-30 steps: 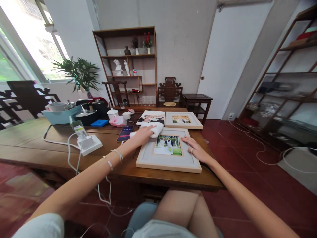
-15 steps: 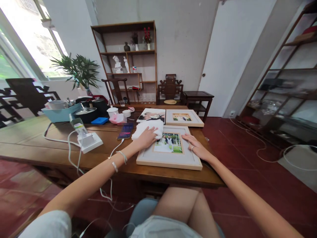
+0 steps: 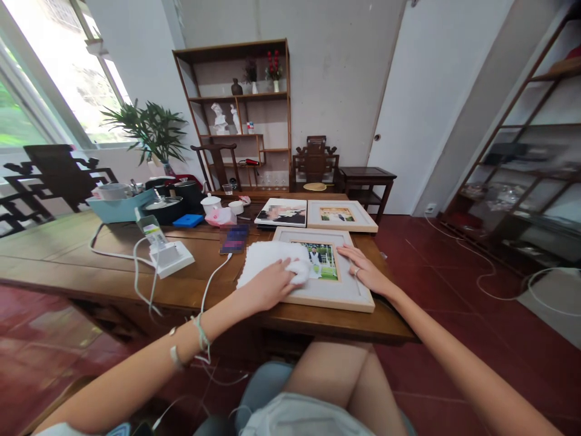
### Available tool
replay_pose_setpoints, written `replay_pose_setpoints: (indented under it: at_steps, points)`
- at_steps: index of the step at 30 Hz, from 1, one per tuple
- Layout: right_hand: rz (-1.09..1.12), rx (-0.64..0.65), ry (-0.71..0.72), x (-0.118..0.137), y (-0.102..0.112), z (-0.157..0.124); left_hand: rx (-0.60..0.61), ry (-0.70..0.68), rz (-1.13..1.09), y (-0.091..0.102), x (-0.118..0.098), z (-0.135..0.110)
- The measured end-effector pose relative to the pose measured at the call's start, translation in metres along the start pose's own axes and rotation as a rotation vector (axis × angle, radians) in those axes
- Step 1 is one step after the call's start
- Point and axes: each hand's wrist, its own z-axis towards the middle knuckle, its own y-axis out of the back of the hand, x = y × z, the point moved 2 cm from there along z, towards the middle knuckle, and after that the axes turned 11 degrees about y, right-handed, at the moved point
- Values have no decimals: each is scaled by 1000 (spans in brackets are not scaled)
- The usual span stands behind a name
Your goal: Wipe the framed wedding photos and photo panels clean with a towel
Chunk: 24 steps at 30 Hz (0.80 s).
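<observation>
A white cloth point(image 3: 267, 261) lies over the left part of a light wooden picture frame point(image 3: 338, 301). My left hand point(image 3: 267, 284) grips the cloth, its fingers curled into a bunched fold. Inside the frame, a photo point(image 3: 324, 261) shows people on green grass; the cloth hides its left side. My right hand point(image 3: 367, 270) rests flat on the frame's right border, fingers stretched out and touching the photo's edge. A ring is on one of its fingers.
Behind lie a second frame point(image 3: 341, 216) and a black-and-white picture point(image 3: 281, 212). Left of the cloth are a phone point(image 3: 233, 239) on a white cable, a power strip point(image 3: 172, 258), a pink packet point(image 3: 221, 217), a blue box point(image 3: 187, 220) and dark pots point(image 3: 166, 209).
My left hand has drawn the cloth toward me, down the frame's left side, and the cloth is more spread out. My right hand stays on the right border. The view has shifted slightly.
</observation>
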Motion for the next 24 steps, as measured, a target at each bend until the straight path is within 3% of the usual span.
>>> replay_pose_setpoints:
  at_steps: [7, 12, 17, 21, 24]
  points:
    - [12, -6, 24, 3, 1, -1, -133, 149, 40, -17, 50, 87]
    - [7, -9, -1, 3, 1, -1, -122, 129, 52, -29, 59, 109]
    - [-12, -24, -1, 4, 1, -1, -54, 89, 75, -26, 40, 79]
    - [-21, -21, -4, 5, 1, -2, 59, -68, 112, -5, 8, 28]
    - [-18, -15, -6, 6, 1, -1, 75, -111, 84, 14, -15, -11]
